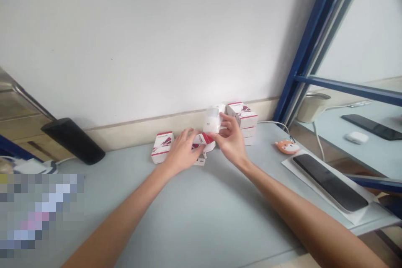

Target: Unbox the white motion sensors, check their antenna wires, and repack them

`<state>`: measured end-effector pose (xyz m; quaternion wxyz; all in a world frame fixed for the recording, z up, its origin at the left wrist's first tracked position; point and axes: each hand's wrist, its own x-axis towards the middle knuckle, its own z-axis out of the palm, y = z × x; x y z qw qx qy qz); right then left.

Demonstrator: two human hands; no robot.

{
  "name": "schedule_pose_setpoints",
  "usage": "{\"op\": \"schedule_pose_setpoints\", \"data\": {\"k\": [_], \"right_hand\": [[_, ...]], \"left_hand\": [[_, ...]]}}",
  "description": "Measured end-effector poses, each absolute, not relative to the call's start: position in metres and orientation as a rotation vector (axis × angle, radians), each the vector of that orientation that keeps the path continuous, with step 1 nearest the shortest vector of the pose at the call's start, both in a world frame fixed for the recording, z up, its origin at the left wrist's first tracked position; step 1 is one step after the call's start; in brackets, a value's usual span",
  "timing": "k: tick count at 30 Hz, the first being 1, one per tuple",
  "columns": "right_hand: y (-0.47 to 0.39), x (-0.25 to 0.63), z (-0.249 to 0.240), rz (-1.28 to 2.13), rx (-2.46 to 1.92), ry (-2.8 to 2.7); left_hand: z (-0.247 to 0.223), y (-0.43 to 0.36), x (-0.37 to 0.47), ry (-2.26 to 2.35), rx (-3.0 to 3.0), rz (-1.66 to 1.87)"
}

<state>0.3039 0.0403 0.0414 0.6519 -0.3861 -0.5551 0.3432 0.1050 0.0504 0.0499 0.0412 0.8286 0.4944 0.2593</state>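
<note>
Head view. Far edge of the surface (188, 217), near its middle: open box (207, 139) lying between the hands, flaps pointing toward the near edge. It is held in the left hand (182, 154), fingers over the far side, thumb on the near side; probably gripped this way so that sliding is prevented. White packet (211, 124) is pinched in the right hand (232, 141), thumb low, fingers behind; raised just above the open box, broad face turned to the camera, perhaps so that the mouth is left unblocked.

Containers: inside of the open box hidden by fingers and flaps; contents cannot be told. Packet contents unclear. Closed box (161, 147) is set just left of the left hand. Stack (243, 114) is placed right of the packet, by the far edge; likely piled to save room. Toward the right edge, phone (329, 182) is laid on a white sheet (290, 164), with fox charm (287, 146) beside it.
</note>
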Motion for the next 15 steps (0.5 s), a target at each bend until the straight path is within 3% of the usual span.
{"op": "schedule_pose_setpoints", "data": {"k": [5,8,11,15], "right_hand": [[0.049,0.313,0.043,0.702,-0.821,-1.191],[0.049,0.315,0.047,0.623,-0.799,-1.111],[0.043,0.318,0.056,0.561,-0.794,-1.060],[0.024,0.309,0.062,0.613,-0.734,-1.187]], "left_hand": [[0.056,0.079,0.119,1.386,2.613,0.545],[0.066,0.067,0.116,1.446,2.495,0.850],[0.071,0.036,0.109,1.430,2.013,1.195],[0.056,-0.011,0.094,1.295,1.554,1.163]]}}
